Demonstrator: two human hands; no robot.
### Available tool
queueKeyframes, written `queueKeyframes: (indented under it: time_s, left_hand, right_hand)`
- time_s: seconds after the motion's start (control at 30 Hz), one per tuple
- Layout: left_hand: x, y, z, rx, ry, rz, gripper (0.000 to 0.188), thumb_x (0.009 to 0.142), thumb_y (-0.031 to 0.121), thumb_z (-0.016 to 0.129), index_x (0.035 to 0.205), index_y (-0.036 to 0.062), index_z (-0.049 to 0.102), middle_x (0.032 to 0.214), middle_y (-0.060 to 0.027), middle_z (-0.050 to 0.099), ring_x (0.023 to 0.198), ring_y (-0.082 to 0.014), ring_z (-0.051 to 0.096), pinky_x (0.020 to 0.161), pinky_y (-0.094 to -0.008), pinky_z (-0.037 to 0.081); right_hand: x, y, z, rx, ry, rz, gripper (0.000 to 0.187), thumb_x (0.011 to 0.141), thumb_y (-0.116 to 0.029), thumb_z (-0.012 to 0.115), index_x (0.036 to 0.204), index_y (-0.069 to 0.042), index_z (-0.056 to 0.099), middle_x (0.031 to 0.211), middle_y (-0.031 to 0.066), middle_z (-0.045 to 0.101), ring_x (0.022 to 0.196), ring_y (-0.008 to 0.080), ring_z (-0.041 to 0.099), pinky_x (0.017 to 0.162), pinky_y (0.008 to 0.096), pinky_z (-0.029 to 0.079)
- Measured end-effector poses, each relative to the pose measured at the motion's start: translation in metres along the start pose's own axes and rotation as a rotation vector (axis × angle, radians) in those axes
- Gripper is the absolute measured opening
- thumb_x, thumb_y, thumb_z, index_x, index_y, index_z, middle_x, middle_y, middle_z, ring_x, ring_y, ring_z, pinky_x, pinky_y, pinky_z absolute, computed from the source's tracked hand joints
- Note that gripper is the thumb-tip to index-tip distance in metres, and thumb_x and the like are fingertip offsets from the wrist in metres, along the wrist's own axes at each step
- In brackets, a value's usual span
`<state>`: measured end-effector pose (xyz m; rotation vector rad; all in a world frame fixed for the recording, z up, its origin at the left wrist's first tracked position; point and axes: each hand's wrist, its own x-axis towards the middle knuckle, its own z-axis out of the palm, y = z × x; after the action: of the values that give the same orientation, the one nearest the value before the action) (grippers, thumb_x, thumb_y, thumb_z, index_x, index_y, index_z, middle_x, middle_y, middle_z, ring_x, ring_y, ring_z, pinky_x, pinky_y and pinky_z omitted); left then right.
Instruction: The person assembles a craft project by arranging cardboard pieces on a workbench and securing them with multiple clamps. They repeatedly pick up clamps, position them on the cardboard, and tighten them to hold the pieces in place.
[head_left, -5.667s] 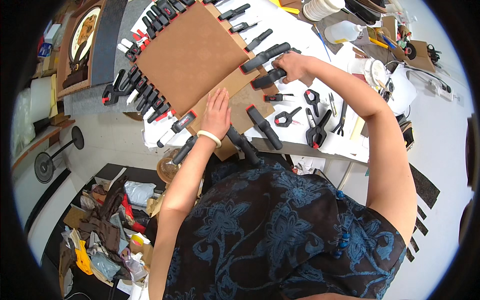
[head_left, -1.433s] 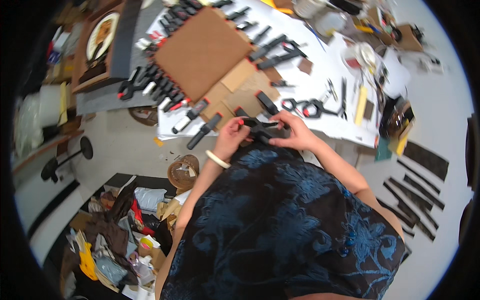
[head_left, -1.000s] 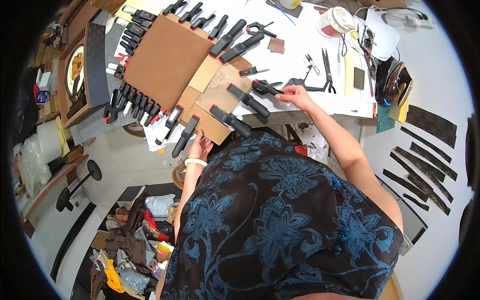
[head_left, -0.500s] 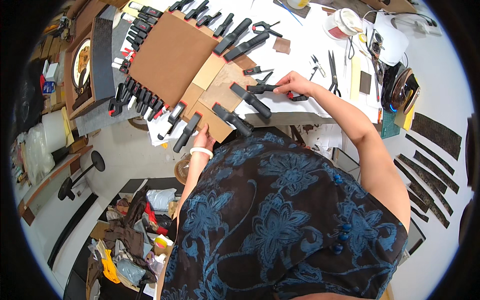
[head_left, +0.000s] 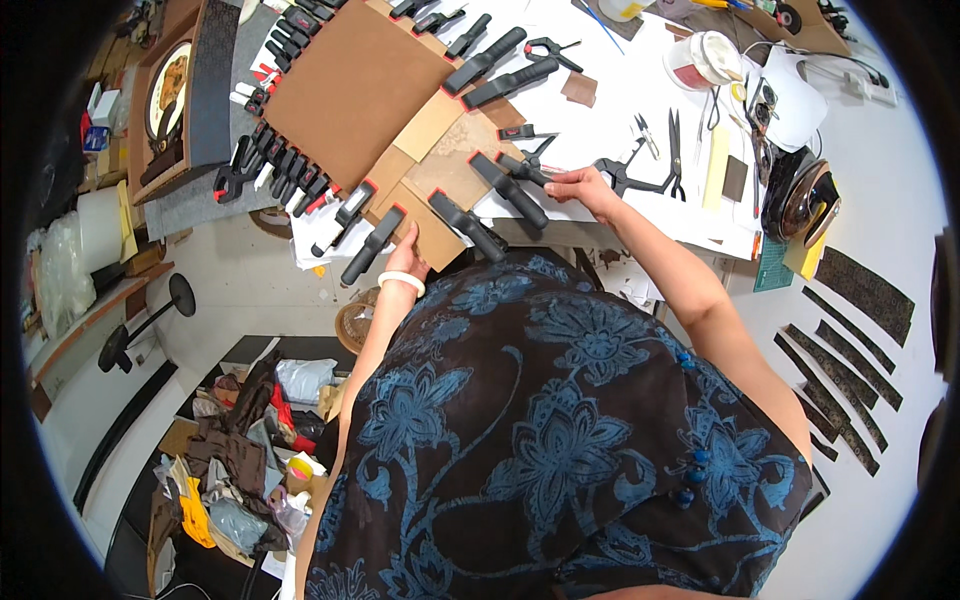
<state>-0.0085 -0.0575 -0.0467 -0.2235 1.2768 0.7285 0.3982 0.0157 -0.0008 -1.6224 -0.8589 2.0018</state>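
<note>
A brown leather panel (head_left: 358, 95) lies at an angle on the table, with black red-tipped spring clamps lining its edges. Tan boards (head_left: 425, 125) cover its near right side, gripped by larger clamps (head_left: 510, 190). My left hand (head_left: 408, 258) is closed on the near corner of a tan board, thumb on top and the other fingers hidden beneath. At the right edge, my right hand (head_left: 582, 190) pinches the handle of a black spring clamp (head_left: 522, 168); its jaws are beside the boards, and I cannot tell whether they grip. Another spring clamp (head_left: 635, 178) lies loose just right of that hand.
Black scissors (head_left: 675, 150) and small thread snips (head_left: 647, 136) lie on the white tabletop. Farther back stand a white tub (head_left: 700, 60) and a loose spring clamp (head_left: 552, 52). Dark patterned strips (head_left: 830, 395) are at the right; a heap of cloth scraps (head_left: 235, 450) is at lower left.
The view has shifted slightly. My right hand has tilted the pinched clamp, its jaws now higher by the boards, and uncovered the loose clamp beside it. My left hand keeps its hold on the board.
</note>
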Motion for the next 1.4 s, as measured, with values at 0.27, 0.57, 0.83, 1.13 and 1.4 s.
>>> queueKeyframes:
  time_s: [0.27,0.57,0.83,1.13,1.4]
  left_hand:
    - [-0.011,0.003,0.019,-0.038,0.062,0.006,0.045,0.104,0.039,0.065,0.139,0.01,0.06,0.135,-0.0059,0.068,0.124,-0.0282,0.064,0.107,-0.0472,0.05]
    - [-0.019,0.007,0.022,-0.03,0.068,-0.002,0.047,0.104,0.041,0.064,0.138,0.0086,0.06,0.136,-0.006,0.067,0.127,-0.0282,0.062,0.11,-0.048,0.048]
    - [-0.012,0.002,0.013,-0.013,0.051,0.015,0.048,0.106,0.04,0.062,0.142,0.0088,0.058,0.14,-0.0061,0.065,0.132,-0.0282,0.058,0.114,-0.048,0.042]
    - [-0.01,-0.003,0.014,-0.063,0.13,0.035,0.043,0.105,0.038,0.064,0.14,0.012,0.061,0.134,-0.0034,0.069,0.125,-0.0242,0.063,0.107,-0.0462,0.049]
    - [-0.008,-0.01,0.011,-0.086,0.155,0.059,0.048,0.104,0.035,0.067,0.144,0.0105,0.058,0.139,-0.0066,0.066,0.13,-0.0243,0.059,0.11,-0.0446,0.046]
  right_hand:
    - [-0.007,0.017,0.031,0.198,0.104,0.015,0.029,0.09,-0.026,0.083,0.103,0.0,0.081,0.088,0.0046,0.074,0.076,0.011,0.063,0.076,0.0265,0.053]
    - [-0.048,-0.024,-0.022,-0.356,0.171,-0.042,0.042,0.083,-0.027,0.089,0.11,0.003,0.079,0.078,0.0026,0.07,0.074,0.0079,0.059,0.068,0.0257,0.044]
    - [-0.008,-0.117,-0.107,-0.74,0.165,-0.203,0.042,0.081,-0.031,0.09,0.104,0.002,0.081,0.072,0.0003,0.067,0.065,0.0089,0.056,0.06,0.0279,0.044]
    - [0.107,-0.156,-0.08,-0.718,-0.373,-0.142,0.034,0.081,-0.019,0.089,0.108,0.0,0.081,0.073,-0.002,0.07,0.067,0.0075,0.058,0.061,0.0274,0.047]
    - [0.126,-0.171,-0.071,-0.671,-0.424,-0.009,0.036,0.082,-0.023,0.088,0.11,-0.001,0.081,0.067,-0.0057,0.062,0.05,0.0043,0.041,0.044,0.0256,0.026]
